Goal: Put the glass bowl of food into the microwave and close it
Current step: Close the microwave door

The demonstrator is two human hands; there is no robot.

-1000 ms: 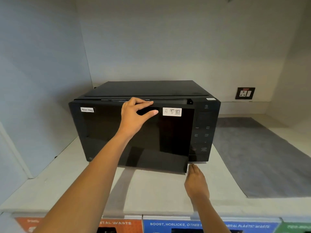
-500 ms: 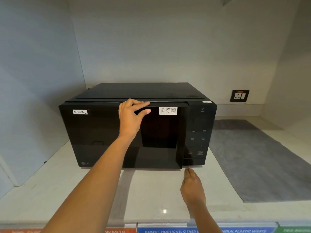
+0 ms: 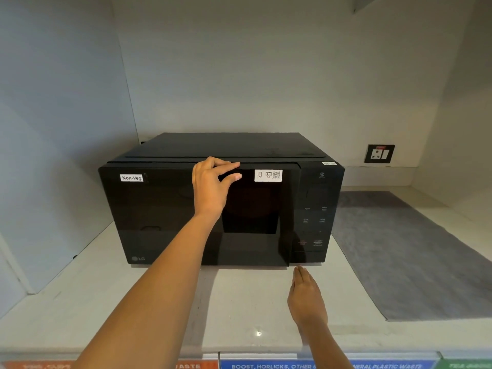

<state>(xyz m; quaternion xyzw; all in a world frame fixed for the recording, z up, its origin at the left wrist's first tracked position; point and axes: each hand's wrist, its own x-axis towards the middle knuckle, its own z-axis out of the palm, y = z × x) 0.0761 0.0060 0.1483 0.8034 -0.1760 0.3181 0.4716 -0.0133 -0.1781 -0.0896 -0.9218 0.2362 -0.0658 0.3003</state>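
Observation:
A black microwave with a "Non-Veg" label stands on the pale counter. Its dark door looks flush with the front. My left hand is on the door's upper edge, fingers hooked over the top and thumb on the front. My right hand lies flat just above the counter, fingers straight and together, tips near the door's lower right corner. No glass bowl is visible; the dark door hides the inside.
The control panel is on the microwave's right side. A grey mat covers the counter to the right. A wall socket sits behind it. Walls close in on the left and back. Coloured waste labels run along the front edge.
The door, slightly ajar at its right edge a second ago, has swung flush. My left hand stayed on its top edge; my right hand stayed by the lower corner.

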